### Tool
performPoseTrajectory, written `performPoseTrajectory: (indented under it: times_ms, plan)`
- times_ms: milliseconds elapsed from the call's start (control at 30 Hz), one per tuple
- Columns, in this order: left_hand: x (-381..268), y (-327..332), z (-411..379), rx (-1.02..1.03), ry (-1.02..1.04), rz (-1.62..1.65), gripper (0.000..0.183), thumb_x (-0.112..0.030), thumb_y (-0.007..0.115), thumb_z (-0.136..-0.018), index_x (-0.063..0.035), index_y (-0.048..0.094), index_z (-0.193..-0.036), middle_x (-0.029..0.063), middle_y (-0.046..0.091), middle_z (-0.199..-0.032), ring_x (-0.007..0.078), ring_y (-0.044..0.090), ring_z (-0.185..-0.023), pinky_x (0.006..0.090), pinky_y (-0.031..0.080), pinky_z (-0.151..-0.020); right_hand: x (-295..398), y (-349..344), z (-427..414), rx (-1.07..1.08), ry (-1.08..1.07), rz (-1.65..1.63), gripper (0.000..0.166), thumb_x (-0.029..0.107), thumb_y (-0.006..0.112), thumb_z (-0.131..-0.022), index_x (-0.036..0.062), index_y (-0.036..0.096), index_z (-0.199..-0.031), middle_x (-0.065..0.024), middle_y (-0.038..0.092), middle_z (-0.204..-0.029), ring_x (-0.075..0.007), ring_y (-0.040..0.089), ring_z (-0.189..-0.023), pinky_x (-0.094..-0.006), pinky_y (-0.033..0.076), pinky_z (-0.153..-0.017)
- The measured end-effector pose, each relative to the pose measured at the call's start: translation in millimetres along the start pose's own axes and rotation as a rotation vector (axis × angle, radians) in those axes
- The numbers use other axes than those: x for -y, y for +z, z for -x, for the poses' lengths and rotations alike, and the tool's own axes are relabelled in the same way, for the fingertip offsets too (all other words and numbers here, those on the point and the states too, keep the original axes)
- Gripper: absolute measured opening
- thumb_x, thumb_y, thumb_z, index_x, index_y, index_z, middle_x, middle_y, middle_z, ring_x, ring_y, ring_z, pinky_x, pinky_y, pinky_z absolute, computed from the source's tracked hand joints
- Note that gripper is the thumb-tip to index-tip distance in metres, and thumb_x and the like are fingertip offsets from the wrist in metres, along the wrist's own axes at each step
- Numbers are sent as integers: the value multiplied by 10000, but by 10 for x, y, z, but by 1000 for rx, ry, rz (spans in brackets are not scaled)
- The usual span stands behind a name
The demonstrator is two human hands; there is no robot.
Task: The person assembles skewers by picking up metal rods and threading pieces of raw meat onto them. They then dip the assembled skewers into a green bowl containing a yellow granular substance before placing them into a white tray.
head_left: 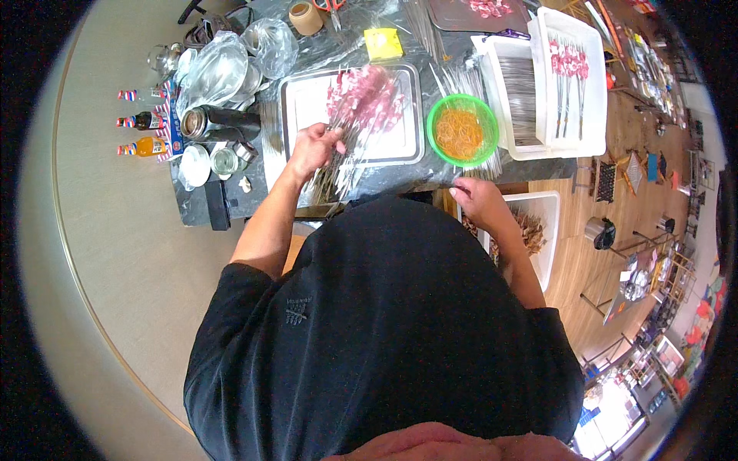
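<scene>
My left hand (314,148) grips a bunch of thin skewers threaded with pink-and-white meat (366,95). The meat ends are blurred and lie over the white metal tray (293,98), while the bare skewer ends point back at my body. My right hand (479,199) is at the table's front edge, fingers curled in. Whether it pinches something small, I cannot tell. Just beyond it stands a green round basket (433,145) filled with orange rubber bands (460,133). Bare skewers (487,164) lie partly beneath that basket.
A white bin (513,151) at right holds bare skewers; another white bin (597,109) holds several meat skewers. Left are a black flask (230,122), plastic-wrapped bowls (213,75) and bottles (141,147). Scissors (334,14), tape (305,18) and a yellow packet (383,44) lie behind.
</scene>
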State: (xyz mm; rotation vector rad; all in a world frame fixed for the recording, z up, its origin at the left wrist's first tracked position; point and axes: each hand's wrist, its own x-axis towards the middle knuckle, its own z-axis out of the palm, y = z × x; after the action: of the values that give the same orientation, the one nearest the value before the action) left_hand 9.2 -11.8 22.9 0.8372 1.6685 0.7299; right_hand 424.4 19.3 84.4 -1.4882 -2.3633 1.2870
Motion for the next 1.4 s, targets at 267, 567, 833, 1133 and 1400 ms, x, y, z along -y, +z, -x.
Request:
performPoseTrajectory:
  times_ms: [267,567,833,1133,1400]
  plan:
    - [507,-330,260,145,-284,691,312,-296,573,-1129,1,662,-1162,57,717,-772,75,421,-423,243,331,-379,93,-48,-104,102,26,76,304,278,655,-1007,-15,698,-1076,-285,702,-970,-474,688,-915,-494,542,-802]
    - [508,-357,466,-43,-187,491,412,-387,482,-1158,-18,659,-1205,120,755,-819,85,365,-392,265,268,-361,68,56,-250,98,-29,54,319,330,679,-984,15,713,-1019,-278,721,-983,-497,689,-936,-572,545,-826]
    - [192,-393,526,80,-82,692,389,-292,509,-1152,33,629,-1328,197,792,-1008,65,360,-425,237,304,-400,187,69,-406,107,-63,37,369,346,676,-1007,0,730,-1122,-268,735,-968,-433,721,-889,-512,562,-810]
    - [-1625,-52,272,250,328,801,331,-225,586,-1118,3,621,-1355,172,782,-1090,76,456,-511,239,388,-487,1095,248,-1120,82,62,-1325,651,520,510,-1115,-68,608,-1378,-195,733,-1261,-297,737,-1114,-429,591,-981]
    - [-2426,688,347,334,507,917,266,-222,609,-1107,0,655,-1246,138,767,-1104,163,687,-742,308,604,-723,1830,-241,-1482,-50,-109,-2130,540,552,462,-1094,101,708,-1264,-74,740,-1198,-270,690,-1100,-452,528,-1027]
